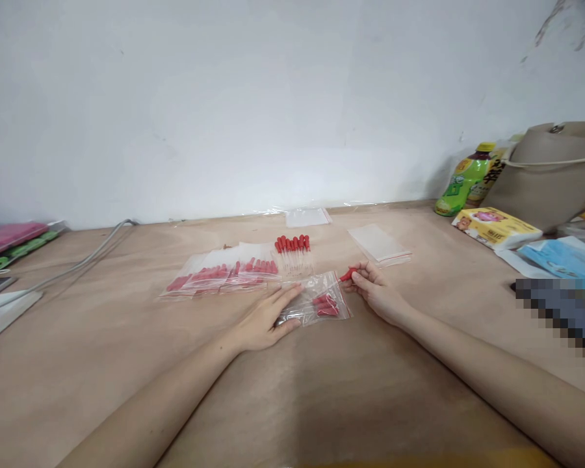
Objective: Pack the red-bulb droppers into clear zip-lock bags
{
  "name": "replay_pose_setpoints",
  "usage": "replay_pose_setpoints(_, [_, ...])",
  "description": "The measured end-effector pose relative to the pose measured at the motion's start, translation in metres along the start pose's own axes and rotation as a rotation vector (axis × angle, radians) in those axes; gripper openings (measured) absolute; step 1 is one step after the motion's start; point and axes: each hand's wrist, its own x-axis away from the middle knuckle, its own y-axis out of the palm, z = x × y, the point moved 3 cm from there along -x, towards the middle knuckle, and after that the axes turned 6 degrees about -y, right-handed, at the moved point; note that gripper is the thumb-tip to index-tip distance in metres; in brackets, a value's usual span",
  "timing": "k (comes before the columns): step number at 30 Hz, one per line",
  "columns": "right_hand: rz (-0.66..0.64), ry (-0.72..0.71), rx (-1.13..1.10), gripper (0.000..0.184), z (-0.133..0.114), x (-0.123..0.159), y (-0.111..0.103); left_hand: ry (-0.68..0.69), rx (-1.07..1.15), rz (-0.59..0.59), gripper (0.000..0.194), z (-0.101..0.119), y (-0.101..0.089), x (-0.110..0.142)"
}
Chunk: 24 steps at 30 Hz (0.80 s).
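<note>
A clear zip bag [308, 315] lies flat on the table with several red-bulbed droppers [325, 304] inside, their bulbs near the bag's right end. My left hand [268, 320] rests on the bag's left part, fingers spread and pressing it down. Between the thumb and fingers of my right hand [375, 289] is the red bulb of one dropper [348, 274]. Its thin tip points left, at the bag's opening; how far it reaches inside I cannot tell. Just behind the bag, loose droppers [293, 244] lie in a row, red bulbs facing the wall.
Filled zip bags [219, 276] overlap at left of the loose droppers. Unfilled bags [380, 244] lie at right, another bag [308, 216] by the wall. Further right are a green bottle [463, 182], a yellow box [497, 227] and a beige handbag [550, 175]. A grey cable [90, 253] runs along the left.
</note>
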Motion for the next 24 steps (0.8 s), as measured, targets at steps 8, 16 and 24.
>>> replay_pose_setpoints(8, [-0.173,0.014,0.432,0.032,0.001,-0.008,-0.004,-0.022,-0.046,-0.004,0.055,0.000,0.000,-0.001])
replay_pose_setpoints(16, [-0.288,-0.117,0.743,0.028,-0.001,-0.015,-0.001,-0.009,-0.059,0.007,0.054,0.000,0.001,0.000])
replay_pose_setpoints(24, [-0.366,-0.190,0.685,0.020,0.002,-0.013,0.017,-0.014,-0.063,-0.002,0.055,0.000,0.000,-0.001])
